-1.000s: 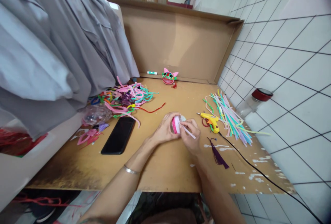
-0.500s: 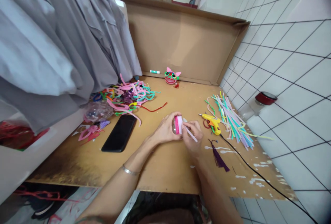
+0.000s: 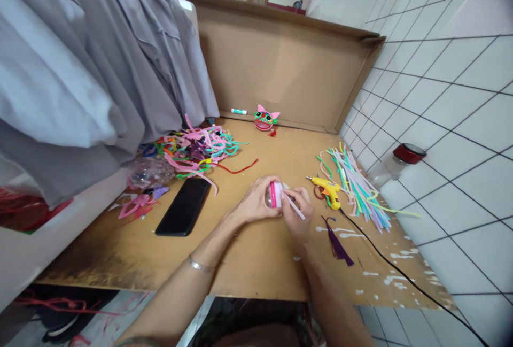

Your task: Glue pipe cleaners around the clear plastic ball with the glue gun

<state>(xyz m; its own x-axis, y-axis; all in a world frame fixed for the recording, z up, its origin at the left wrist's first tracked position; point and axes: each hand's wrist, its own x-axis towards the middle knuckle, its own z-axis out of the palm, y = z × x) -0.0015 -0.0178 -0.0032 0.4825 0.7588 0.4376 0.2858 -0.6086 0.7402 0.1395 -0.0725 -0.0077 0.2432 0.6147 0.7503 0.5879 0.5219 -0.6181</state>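
Over the middle of the table, my left hand [image 3: 254, 200] is wrapped round a small clear rounded piece [image 3: 276, 195] with pink and white bands along it. My right hand [image 3: 297, 208] pinches a pale lilac pipe cleaner [image 3: 295, 209] against the white band; its free end sticks out below my fingers. Part of the rounded piece is hidden by my fingers. To the right lie a yellow glue gun [image 3: 328, 192] and a purple tassel [image 3: 340, 245]. A black phone [image 3: 183, 208] lies to the left of my left hand.
Tangled pipe cleaners [image 3: 196, 146] heap at the back left beside crumpled clear plastic [image 3: 150, 171]. Straight pipe cleaners [image 3: 364, 189] lie at the right near a red-lidded jar [image 3: 401, 160]. A decorated cat-like head [image 3: 265, 118] and a glue stick [image 3: 239, 112] sit by the cardboard wall [image 3: 276, 63].
Both hands keep the same grip on the banded piece and the pipe cleaner. The whole view has shifted very slightly; nothing else has visibly moved.
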